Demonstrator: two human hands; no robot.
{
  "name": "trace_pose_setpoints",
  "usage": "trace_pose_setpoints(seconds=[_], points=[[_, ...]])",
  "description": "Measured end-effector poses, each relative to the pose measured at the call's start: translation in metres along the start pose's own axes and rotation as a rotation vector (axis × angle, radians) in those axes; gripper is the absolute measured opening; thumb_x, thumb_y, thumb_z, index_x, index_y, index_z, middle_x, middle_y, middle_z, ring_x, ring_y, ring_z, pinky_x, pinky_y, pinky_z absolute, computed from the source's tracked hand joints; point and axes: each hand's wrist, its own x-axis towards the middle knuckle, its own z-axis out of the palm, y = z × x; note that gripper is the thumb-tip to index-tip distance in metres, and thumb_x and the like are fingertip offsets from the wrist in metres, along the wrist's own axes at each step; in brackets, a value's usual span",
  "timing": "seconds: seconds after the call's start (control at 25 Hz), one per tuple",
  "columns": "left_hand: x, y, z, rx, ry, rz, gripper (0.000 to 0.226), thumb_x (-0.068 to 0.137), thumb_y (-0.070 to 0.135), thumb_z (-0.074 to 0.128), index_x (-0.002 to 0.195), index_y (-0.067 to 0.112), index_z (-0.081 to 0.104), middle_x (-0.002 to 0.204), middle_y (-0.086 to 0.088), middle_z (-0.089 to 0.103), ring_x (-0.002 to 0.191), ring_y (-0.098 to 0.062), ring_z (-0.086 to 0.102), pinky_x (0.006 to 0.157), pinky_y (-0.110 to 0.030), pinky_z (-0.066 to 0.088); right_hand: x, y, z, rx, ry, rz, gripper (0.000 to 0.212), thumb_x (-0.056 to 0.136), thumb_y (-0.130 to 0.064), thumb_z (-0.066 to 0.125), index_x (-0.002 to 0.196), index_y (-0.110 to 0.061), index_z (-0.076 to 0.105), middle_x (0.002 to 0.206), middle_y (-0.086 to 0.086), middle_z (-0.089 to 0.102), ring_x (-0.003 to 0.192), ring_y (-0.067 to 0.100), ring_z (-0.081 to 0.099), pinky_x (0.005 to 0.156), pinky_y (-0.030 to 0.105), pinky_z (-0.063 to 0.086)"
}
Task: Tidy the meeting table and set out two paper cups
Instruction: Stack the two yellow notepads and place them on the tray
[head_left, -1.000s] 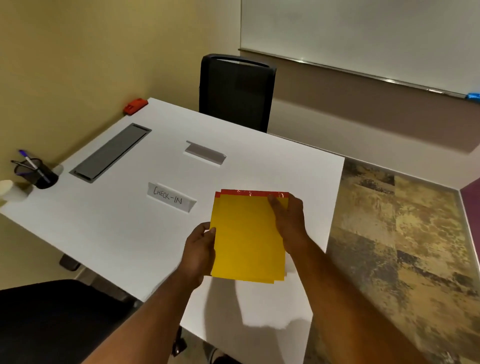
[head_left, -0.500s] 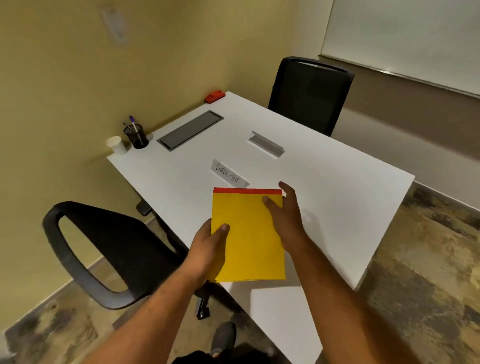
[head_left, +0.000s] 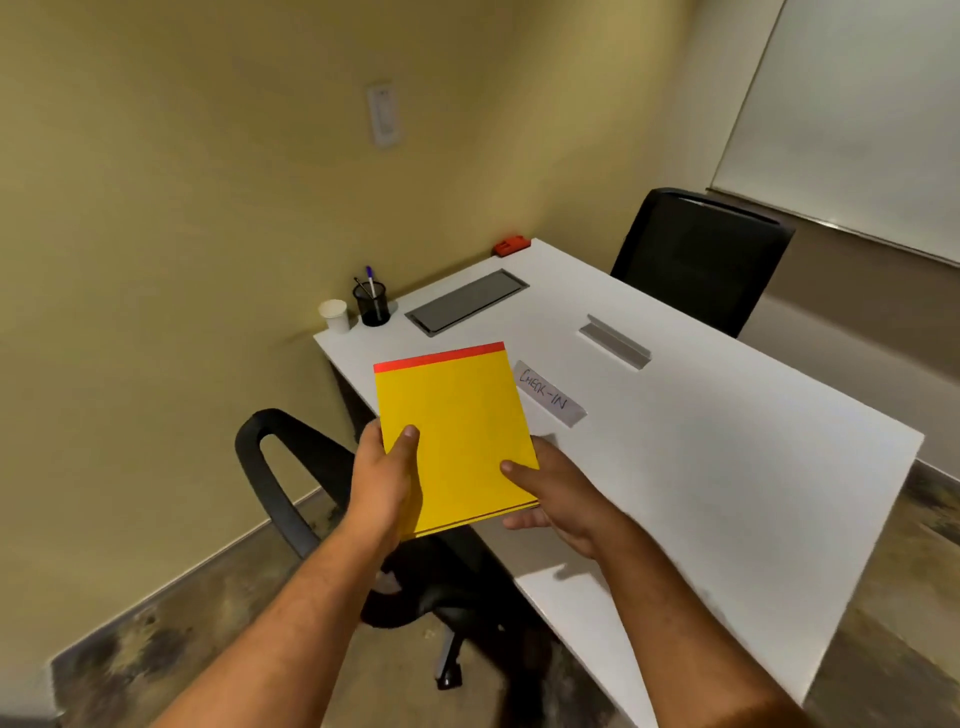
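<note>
Paper cups (head_left: 334, 314) are what we look for first, and we see a white one at the far left corner of the white tabletop (head_left: 701, 467), just left of a black mesh pen holder (head_left: 372, 304) with pens standing in it. Whether it is a single cup or a stack we cannot tell. It stands well apart from both of our hands.

We hold a stack of yellow sheets (head_left: 454, 436), with a red strip showing along its far edge, above the near left edge of the tabletop and a black chair (head_left: 291, 488). Our left hand (head_left: 387, 480) has its grip on the stack's near left edge, thumb curled on top and the fingers hidden beneath. Our right hand (head_left: 558, 499) has its grip on the near right corner, thumb on the yellow face and fingers underneath. Both grips are narrow, closed on the sheets.

Just right of the stack a white name card reading "CHECK-IN" (head_left: 548, 399) lies on the tabletop. Farther right lies a second card (head_left: 615, 347), whose face we cannot read. A grey cable hatch (head_left: 466, 307) is set into the tabletop near the pen holder, and a small red object (head_left: 511, 245) sits at the far edge by the wall. Another black chair (head_left: 698, 260) stands at the far side, below a whiteboard (head_left: 857, 119).
</note>
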Motion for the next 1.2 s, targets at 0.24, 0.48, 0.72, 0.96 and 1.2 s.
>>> trace_pose_setpoints(seconds=[0.24,0.48,0.72,0.96,1.2], points=[[0.041,0.077,-0.132,0.278,-0.115,-0.016,0.03,0.105,0.024,0.06,0.135,0.019,0.059,0.129,-0.001,0.073,0.109,-0.021,0.074,0.091,-0.047,0.061,0.041,-0.007,0.154,0.071,0.148,-0.124,0.027,0.109,-0.022,0.058,0.135,-0.031,0.058,0.136,0.003,0.066,0.112,0.027,0.071,0.067,0.034,0.064],[0.059,0.135,-0.217,0.271,-0.082,0.011,0.018,0.105,0.023,0.061,0.123,0.027,0.061,0.112,-0.005,0.076,0.079,-0.022,0.078,0.052,-0.044,0.061,0.076,-0.022,0.259,0.102,0.168,-0.101,0.033,0.107,-0.026,0.062,0.14,-0.028,0.057,0.136,0.003,0.067,0.116,0.029,0.071,0.074,0.039,0.065],[0.12,0.154,-0.231,0.31,-0.13,-0.003,0.026,0.106,0.025,0.059,0.131,0.029,0.059,0.114,0.001,0.076,0.085,-0.024,0.078,0.053,-0.04,0.06,0.125,-0.039,0.268,0.056,0.086,-0.031,0.026,0.11,-0.029,0.056,0.135,-0.029,0.057,0.12,0.003,0.079,0.084,0.032,0.08,0.059,0.032,0.062],[0.212,0.175,-0.239,0.394,-0.132,-0.037,0.03,0.104,0.024,0.063,0.134,0.022,0.06,0.119,-0.004,0.075,0.085,-0.021,0.079,0.062,-0.044,0.065,0.216,-0.052,0.263,0.053,0.17,0.025,0.028,0.102,-0.019,0.07,0.128,-0.01,0.064,0.114,0.014,0.078,0.066,0.024,0.077,0.054,0.025,0.06],[0.299,0.193,-0.249,0.416,-0.089,-0.046,0.036,0.103,0.03,0.064,0.139,0.027,0.06,0.122,0.0,0.075,0.099,-0.024,0.074,0.057,-0.031,0.06,0.298,-0.059,0.29,0.132,0.228,0.08,0.039,0.105,-0.019,0.066,0.138,-0.007,0.051,0.105,0.023,0.079,0.078,0.026,0.081,0.067,0.029,0.065]])
